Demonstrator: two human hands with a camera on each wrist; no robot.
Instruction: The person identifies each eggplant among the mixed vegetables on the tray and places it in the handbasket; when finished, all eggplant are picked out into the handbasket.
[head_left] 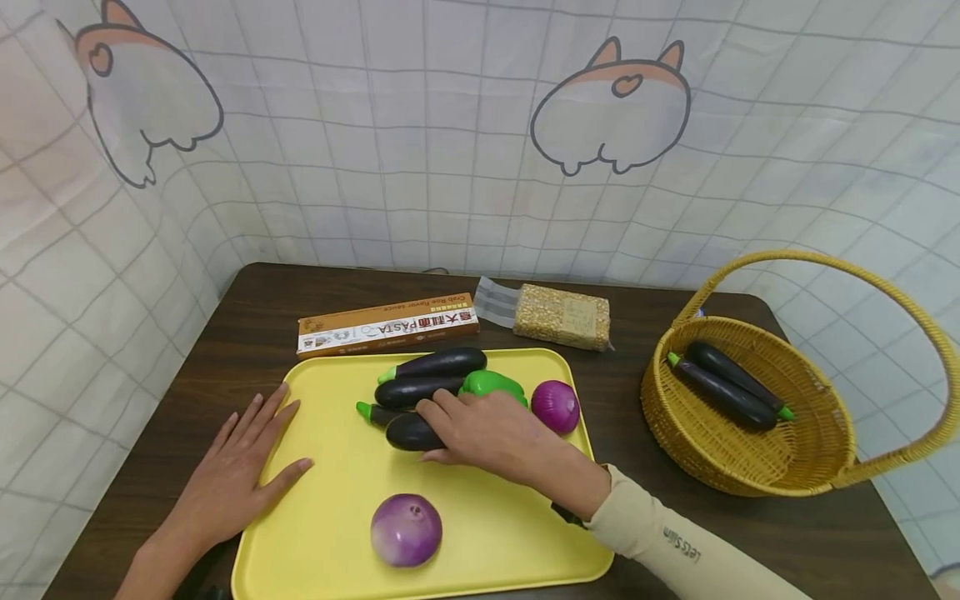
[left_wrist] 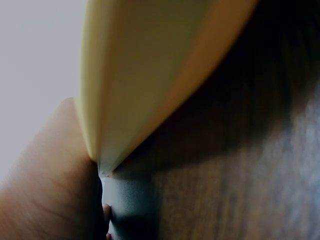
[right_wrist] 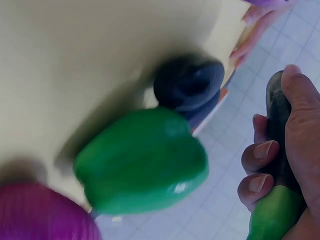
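My right hand (head_left: 487, 429) grips a dark eggplant (head_left: 412, 432) over the yellow tray (head_left: 330, 517). In the right wrist view, fingers and thumb curl round this eggplant (right_wrist: 278, 125), its green stem end by the palm. Beyond it several more eggplants (head_left: 442, 363) lie side by side on the tray, one partly hidden. A green bell pepper (head_left: 491, 383) sits just past my right hand, with a purple onion (head_left: 555, 407) to its right. My left hand (head_left: 232, 475) rests with spread, straight fingers at the tray's left edge. Nearer me on the tray is a larger purple onion (head_left: 407, 530).
On the dark table (head_left: 600, 383), a yellow wicker basket (head_left: 675, 425) with a tall handle stands at the right, holding two eggplants (head_left: 723, 387). Behind the tray lie a pasta box (head_left: 390, 325) and a clear bag of yellowish grains (head_left: 562, 315). A patterned curtain (head_left: 405, 167) hangs behind.
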